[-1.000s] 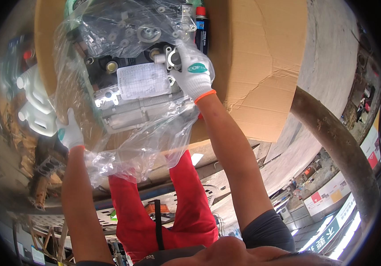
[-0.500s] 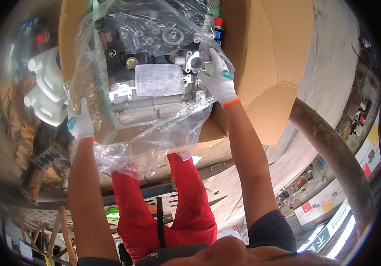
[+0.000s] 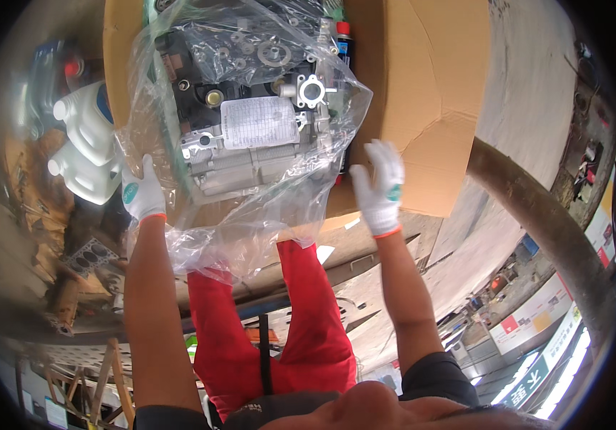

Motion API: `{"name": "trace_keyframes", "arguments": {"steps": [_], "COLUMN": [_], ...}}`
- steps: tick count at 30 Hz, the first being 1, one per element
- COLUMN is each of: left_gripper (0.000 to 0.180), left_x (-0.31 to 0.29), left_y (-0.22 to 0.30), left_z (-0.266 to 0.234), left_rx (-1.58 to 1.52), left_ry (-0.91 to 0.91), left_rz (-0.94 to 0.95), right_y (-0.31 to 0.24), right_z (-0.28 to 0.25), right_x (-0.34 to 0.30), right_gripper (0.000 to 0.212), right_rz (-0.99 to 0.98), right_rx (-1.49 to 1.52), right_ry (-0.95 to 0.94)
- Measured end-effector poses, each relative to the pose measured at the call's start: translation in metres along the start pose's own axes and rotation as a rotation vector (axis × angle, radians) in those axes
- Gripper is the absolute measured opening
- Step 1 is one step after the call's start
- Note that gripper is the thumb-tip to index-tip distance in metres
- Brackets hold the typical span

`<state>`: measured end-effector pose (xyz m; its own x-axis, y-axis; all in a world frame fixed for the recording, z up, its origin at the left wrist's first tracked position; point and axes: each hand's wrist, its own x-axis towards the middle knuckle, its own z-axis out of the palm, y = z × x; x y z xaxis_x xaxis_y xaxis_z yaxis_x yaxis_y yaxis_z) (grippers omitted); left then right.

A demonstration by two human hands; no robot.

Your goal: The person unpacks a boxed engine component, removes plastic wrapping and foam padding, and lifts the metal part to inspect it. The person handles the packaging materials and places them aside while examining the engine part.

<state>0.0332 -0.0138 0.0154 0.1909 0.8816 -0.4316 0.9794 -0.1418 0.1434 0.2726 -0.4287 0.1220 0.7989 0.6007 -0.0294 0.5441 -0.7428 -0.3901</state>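
Observation:
An engine of bare metal and black parts sits in a cardboard box, with a clear plastic bag opened loosely around it. A printed paper sheet lies on the engine, beside a metal flange with a round hole. My left hand, in a white knit glove, closes on the bag's left edge; its fingers are partly hidden by film. Over the box's near right corner, my gloved right hand is in the air with fingers apart, holding nothing.
White plastic jugs stand left of the box. A red-capped can is tucked inside its right wall. A metal gasket-like plate lies lower left. A thick dark curved pipe or rail runs along the right.
My right hand has let go of the bag near the flange and moved down and to the right, opening. The flange's hole is now uncovered. My left hand stays at the bag.

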Motion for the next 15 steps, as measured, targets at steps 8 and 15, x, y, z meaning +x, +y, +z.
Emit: {"name": "trace_keyframes", "arguments": {"steps": [8,15], "left_gripper": [0.080,0.083], "left_x": [-0.034,-0.112], "left_y": [0.024,0.192], "left_z": [0.005,0.053], "left_rx": [0.041,0.153], "left_ry": [0.286,-0.091], "left_rz": [0.489,1.114], "right_y": [0.100,0.109], "right_z": [-0.027,0.008], "right_x": [-0.021,-0.014], "right_gripper": [0.093,0.111], "right_rz": [0.234,0.455], "right_rx": [-0.430,-0.171], "right_ry": [-0.317,-0.432]}}
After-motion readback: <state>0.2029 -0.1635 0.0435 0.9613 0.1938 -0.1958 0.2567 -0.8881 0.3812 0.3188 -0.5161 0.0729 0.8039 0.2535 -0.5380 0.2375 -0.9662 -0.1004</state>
